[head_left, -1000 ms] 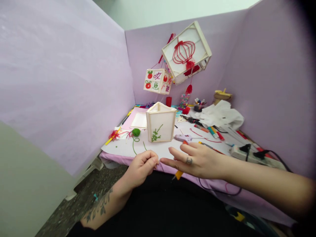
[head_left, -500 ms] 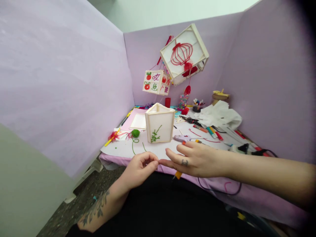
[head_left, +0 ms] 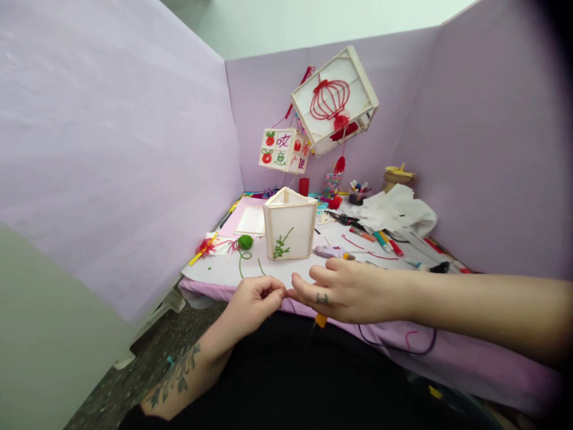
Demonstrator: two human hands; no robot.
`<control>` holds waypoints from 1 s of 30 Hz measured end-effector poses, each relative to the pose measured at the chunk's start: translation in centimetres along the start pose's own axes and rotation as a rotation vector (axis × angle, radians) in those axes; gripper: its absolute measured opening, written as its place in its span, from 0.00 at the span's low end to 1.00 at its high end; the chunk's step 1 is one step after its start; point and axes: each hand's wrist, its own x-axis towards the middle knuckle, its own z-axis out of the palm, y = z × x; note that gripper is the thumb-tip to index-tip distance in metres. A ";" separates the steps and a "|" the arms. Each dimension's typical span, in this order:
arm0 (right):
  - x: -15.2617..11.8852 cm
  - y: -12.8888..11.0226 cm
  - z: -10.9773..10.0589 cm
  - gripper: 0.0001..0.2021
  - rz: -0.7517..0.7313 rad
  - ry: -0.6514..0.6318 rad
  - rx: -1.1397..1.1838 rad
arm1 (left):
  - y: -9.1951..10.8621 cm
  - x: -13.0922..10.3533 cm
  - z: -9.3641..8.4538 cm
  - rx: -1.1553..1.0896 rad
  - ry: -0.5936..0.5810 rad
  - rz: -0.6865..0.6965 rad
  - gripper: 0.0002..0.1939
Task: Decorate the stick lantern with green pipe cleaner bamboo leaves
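Note:
My left hand (head_left: 257, 303) is closed in a pinch at the table's front edge; anything between its fingertips is too small to make out. Touching or almost touching those fingertips is the forefinger of my right hand (head_left: 333, 289), whose other fingers are bent. The orange end of a tool (head_left: 321, 321) shows just below my right hand, and whether that hand holds it is unclear. Beyond both hands stands a white three-sided lantern (head_left: 290, 230) with a green plant design (head_left: 281, 245). A green yarn ball (head_left: 245, 242) lies to its left, its loose strand trailing forward.
Two decorated lanterns hang at the back, one large (head_left: 331, 98) and one small (head_left: 282, 149). Markers (head_left: 387, 242), a glue gun (head_left: 326, 251), crumpled white paper (head_left: 398, 209) and red yarn (head_left: 206, 246) lie on the table. Purple walls (head_left: 483, 149) enclose it.
My right hand has shifted slightly left, closer to my left hand. My left hand has hardly moved.

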 end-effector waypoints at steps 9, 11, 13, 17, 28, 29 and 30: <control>-0.4 0.4 -0.4 0.16 0.086 0.091 -0.076 | -0.6 0.3 -0.5 -0.038 0.178 0.006 0.11; -0.9 0.4 -0.5 0.17 0.115 0.109 -0.101 | -1.5 0.2 -1.4 0.016 0.234 -0.014 0.12; -1.8 0.5 -0.4 0.17 0.163 0.105 -0.107 | -2.9 -0.3 -2.7 0.164 0.274 -0.029 0.12; -5.9 2.0 0.6 0.17 0.543 0.050 -0.051 | -7.1 -2.9 -6.3 0.621 0.344 -0.067 0.10; -13.3 8.0 12.9 0.11 1.668 -0.210 0.721 | -11.0 -4.4 -7.3 0.785 0.278 -0.213 0.16; -12.6 8.0 14.0 0.09 1.658 -0.202 0.728 | -10.7 -4.0 -6.7 0.749 0.273 -0.173 0.15; -11.9 8.1 15.0 0.09 1.653 -0.190 0.732 | -10.6 -3.5 -6.1 0.705 0.269 -0.127 0.14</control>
